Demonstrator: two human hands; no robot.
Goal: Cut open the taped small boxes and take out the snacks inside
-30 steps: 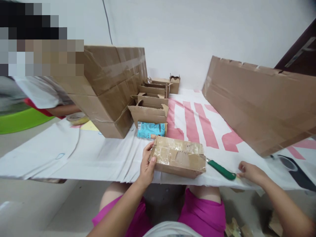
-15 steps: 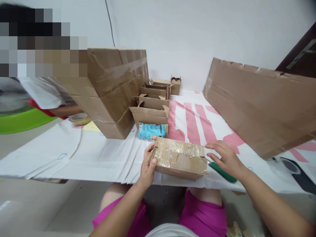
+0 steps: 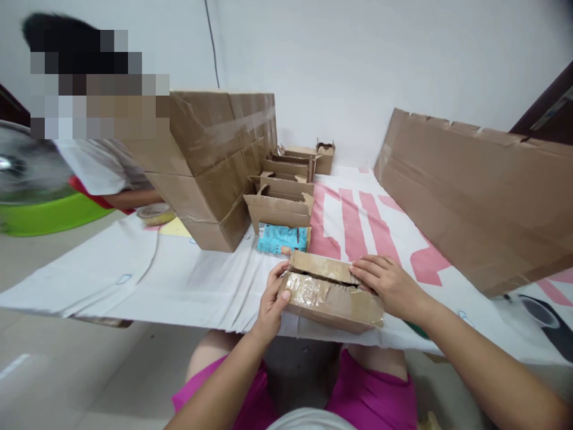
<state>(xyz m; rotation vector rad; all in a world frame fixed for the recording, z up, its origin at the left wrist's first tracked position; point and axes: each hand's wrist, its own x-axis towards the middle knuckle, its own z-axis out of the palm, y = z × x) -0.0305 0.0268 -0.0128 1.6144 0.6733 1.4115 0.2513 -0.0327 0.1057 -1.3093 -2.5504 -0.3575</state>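
A small brown cardboard box with clear tape on top sits near the front edge of the table. Its left end is gripped by my left hand, thumb on the near side and fingers behind. My right hand has its fingers on the far top flap, at the right end. Between the two top flaps runs a dark gap. Just beyond the box lies a blue printed packet. A green object shows only in part under my right forearm.
Stacked taped boxes stand at the left, beside a row of open cartons. A large cardboard sheet leans at the right, near a roll of tape. Behind the stack, a person sits near another tape roll.
My right hand has moved left from beside the box onto its top flap. The seam between the flaps has parted into a dark gap. My left hand keeps its hold.
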